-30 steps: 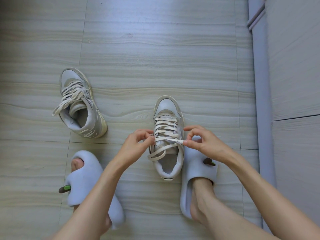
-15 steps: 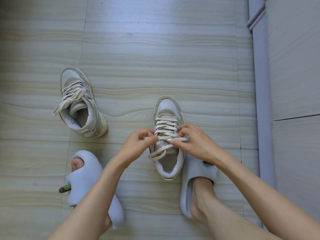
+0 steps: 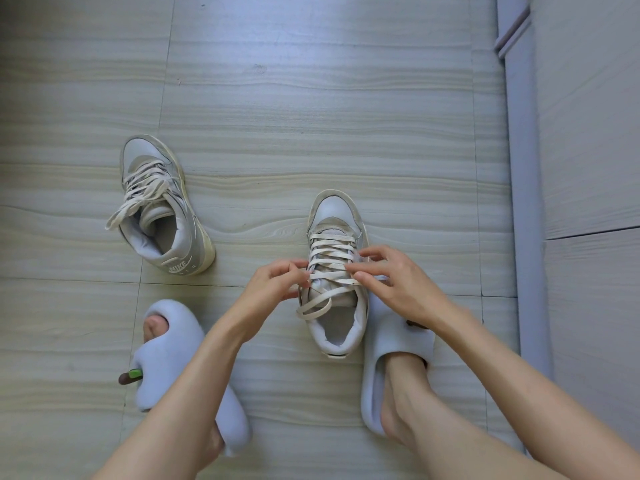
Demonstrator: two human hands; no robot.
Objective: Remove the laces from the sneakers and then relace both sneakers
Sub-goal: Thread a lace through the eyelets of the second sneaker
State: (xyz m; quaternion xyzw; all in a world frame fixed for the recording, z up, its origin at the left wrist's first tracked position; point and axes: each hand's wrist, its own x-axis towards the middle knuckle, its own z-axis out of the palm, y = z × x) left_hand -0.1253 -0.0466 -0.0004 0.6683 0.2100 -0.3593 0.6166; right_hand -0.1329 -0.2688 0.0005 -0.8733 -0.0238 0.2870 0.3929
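Observation:
A grey-and-white sneaker point(image 3: 337, 216) stands upright on the floor between my hands, toe pointing away. Its cream lace point(image 3: 330, 254) crosses through several eyelet rows, and a loose loop hangs over the open collar. My left hand point(image 3: 277, 282) pinches the lace at the sneaker's left side. My right hand point(image 3: 394, 278) pinches the lace at the right side, fingers reaching over the eyelets. A second sneaker point(image 3: 162, 209) lies tilted at the left, laced, with loose lace ends trailing off its left side.
My feet wear pale blue slippers, the left slipper point(image 3: 173, 368) at lower left and the right slipper point(image 3: 391, 344) touching the near sneaker's right side. A grey baseboard point(image 3: 523, 202) and wall run along the right. Pale wood-grain tile floor point(image 3: 311, 116) spreads beyond the shoes.
My right hand has moved left and up onto the sneaker's right eyelets. My left hand has shifted slightly toward the shoe. The lace stretch between them has shortened.

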